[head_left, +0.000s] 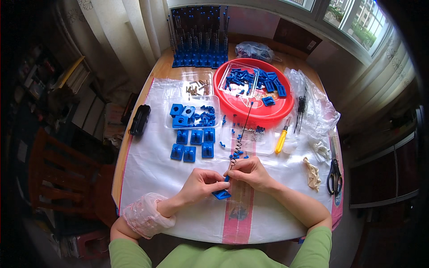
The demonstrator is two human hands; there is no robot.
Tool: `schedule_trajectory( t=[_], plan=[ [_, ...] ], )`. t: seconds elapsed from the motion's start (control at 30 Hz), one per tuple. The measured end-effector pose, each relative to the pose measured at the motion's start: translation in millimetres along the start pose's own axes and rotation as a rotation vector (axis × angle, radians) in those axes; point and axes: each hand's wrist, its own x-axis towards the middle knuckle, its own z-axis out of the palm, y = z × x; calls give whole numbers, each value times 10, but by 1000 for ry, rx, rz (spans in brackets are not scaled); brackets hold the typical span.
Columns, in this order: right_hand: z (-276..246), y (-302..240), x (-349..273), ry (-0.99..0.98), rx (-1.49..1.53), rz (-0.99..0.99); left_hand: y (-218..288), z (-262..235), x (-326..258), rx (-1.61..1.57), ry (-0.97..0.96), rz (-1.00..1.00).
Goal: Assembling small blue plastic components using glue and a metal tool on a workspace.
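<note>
Near the front of the table, my left hand [199,186] pinches a small blue plastic base [221,194] with a short upright part. My right hand [251,173] is closed around the lower end of a thin black wire [237,146], just above that base. The wire has a coiled middle and a small blue tip, and it slants up and away from me. Fingers hide the spot where wire and base come together, so I cannot tell whether they are joined. Several blue bases [189,154] stand in rows left of the wire. Loose small blue pieces [236,156] lie just beyond my right hand.
Clear trays hold blue parts [203,117] and brass-coloured pins [199,88]. A red basin [288,105] contains more blue pieces. Rows of assembled spring wires [200,49] stand at the back left. A yellow-handled screwdriver [281,140], black wires [300,109] and scissors [334,177] lie to the right.
</note>
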Motion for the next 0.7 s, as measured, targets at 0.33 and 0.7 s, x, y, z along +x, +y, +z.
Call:
schedule_trajectory(
  t=[0.33,0.7],
  plan=[
    [18,-5,-4,0,2,7,-18,5,4,8,9,11],
    [21,-14,-9,-4,18,7,-4,-1,4,0,0,3]
  ],
)
